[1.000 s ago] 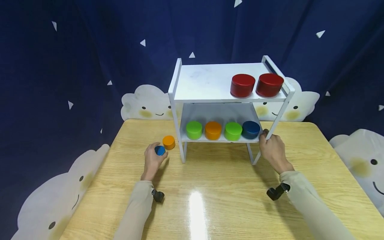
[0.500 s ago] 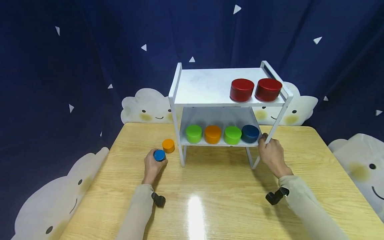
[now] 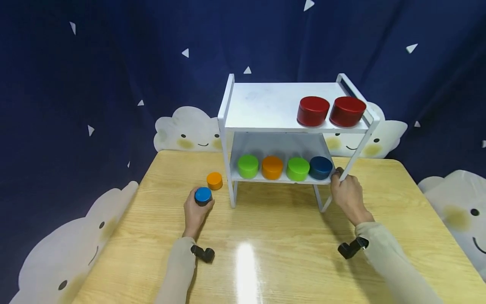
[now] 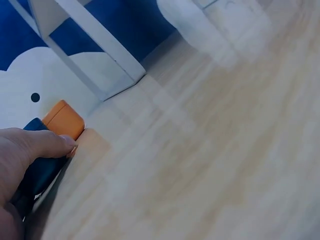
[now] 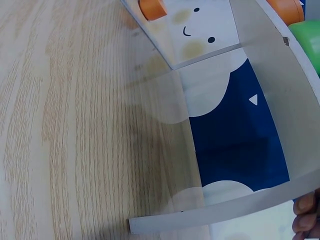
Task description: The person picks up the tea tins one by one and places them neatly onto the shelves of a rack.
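My left hand (image 3: 195,215) grips a small blue round tub (image 3: 203,195) at the table's left side, fingers and thumb curled about its sides and its flat top showing. In the left wrist view the thumb lies along the blue tub (image 4: 42,175), with an orange tub (image 4: 65,120) just beyond it on the table. My right hand (image 3: 349,196) grips the right side of a white two-tier shelf (image 3: 262,105) at the height of its lower board, beside a dark blue tub (image 3: 320,168). The right wrist view shows only some curled fingers (image 5: 304,217) at the shelf's frame.
Two red tubs (image 3: 313,111) stand on the right of the top board. On the lower board, a green tub (image 3: 248,166), an orange one (image 3: 272,168) and another green one (image 3: 298,169) line up left of the dark blue tub. A curtain (image 3: 152,50) hangs behind the table.
My left hand has moved the blue tub slightly toward me, away from the orange tub, and more of its top shows between the fingers. The right hand keeps its grip on the shelf.
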{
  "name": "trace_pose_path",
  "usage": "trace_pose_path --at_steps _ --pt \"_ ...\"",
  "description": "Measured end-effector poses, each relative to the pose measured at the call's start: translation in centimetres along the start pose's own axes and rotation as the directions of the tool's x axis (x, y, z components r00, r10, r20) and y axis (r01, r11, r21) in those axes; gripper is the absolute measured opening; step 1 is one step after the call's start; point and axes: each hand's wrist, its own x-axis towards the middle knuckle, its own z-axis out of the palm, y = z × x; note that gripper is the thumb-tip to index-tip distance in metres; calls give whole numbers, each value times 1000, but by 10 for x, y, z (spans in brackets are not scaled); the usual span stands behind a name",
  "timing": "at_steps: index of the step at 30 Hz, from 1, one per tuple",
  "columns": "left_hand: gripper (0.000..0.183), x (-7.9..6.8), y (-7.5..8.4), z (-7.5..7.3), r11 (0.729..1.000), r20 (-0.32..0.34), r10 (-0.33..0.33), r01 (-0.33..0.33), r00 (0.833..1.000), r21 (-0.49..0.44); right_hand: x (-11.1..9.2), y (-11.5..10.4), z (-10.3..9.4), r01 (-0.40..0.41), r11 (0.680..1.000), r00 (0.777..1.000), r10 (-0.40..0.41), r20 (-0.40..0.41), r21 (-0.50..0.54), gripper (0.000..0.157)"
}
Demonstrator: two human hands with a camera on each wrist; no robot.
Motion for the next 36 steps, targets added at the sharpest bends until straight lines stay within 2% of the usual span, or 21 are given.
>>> trace_pose_path --at_steps 4,11,20,27,31,36 --pt "63 0 1 -1 1000 6 -2 2 1000 5 -1 -1 0 -6 1000 1000 6 8 3 37" --pt "64 2 3 2 999 28 -17 16 999 37 1 0 -1 17 1000 999 -17 -41 6 39" --pt "65 0 3 0 999 31 -32 31 999 37 0 -1 0 8 1000 1000 -8 0 18 39" --pt "74 0 6 0 999 -4 -22 23 1000 40 1 -1 -2 16 1000 1000 -16 -15 15 37" --pt "70 0 7 1 998 -12 -27 28 1000 61 1 -1 -2 7 1000 1000 -7 -15 16 36" --pt "65 -2 12 0 996 -64 -51 55 997 64 -1 0 0 2 1000 1000 -2 -8 28 37"
